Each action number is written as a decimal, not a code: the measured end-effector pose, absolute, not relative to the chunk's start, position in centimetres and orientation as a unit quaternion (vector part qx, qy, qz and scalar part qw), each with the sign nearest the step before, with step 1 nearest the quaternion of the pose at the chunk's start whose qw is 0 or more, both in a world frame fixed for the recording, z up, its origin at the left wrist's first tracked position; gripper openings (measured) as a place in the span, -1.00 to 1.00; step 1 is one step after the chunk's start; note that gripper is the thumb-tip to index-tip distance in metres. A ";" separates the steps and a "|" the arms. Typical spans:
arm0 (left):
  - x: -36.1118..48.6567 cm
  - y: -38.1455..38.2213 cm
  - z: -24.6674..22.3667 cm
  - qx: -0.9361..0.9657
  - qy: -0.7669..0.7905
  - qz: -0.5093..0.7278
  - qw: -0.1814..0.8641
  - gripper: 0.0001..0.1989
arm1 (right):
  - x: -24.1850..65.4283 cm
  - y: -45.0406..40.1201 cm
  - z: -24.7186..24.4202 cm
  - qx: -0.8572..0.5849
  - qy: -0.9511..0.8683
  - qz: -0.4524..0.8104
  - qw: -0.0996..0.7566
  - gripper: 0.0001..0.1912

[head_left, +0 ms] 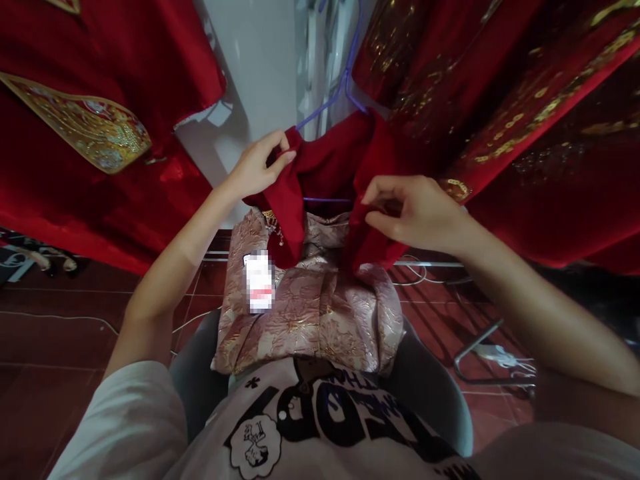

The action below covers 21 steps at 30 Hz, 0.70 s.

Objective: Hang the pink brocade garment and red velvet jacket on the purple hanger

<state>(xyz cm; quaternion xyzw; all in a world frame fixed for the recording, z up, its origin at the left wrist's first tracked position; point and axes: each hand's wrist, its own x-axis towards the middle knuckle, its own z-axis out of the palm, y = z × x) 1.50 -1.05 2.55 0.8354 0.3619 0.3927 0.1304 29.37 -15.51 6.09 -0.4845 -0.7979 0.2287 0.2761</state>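
Note:
A plain red garment hangs on a purple wire hanger straight ahead, its front parted. My left hand pinches the cloth at its left shoulder, close to the hanger's arm. On the other side, my right hand is closed with thumb and fingertips on the garment's right front edge. A pink brocade cloth with gold pattern lies over my lap, under the garment's lower ends. On its left part rests a blurred white rectangular item; beside that, a small gold beaded ornament dangles.
Red embroidered garments hang at the left and at the right, close to both hands. Behind is a pale wall. Thin cables, a bent metal bar and shoes are low down on the red tiled floor.

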 end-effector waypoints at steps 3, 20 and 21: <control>1.5 -1.1 2.0 0.835 0.355 0.411 0.088 -0.62 | 30.8 -14.4 4.2 -0.512 -0.795 0.213 0.246 -0.80; 4.4 -4.7 -1.7 0.761 0.421 0.487 0.076 -0.56 | 28.3 -4.7 -4.3 -0.621 -0.693 -0.040 0.365 -0.35; 4.6 -4.9 -1.6 0.759 0.424 0.488 0.074 -0.55 | 28.4 -4.4 -4.6 -0.625 -0.687 -0.038 0.368 -0.35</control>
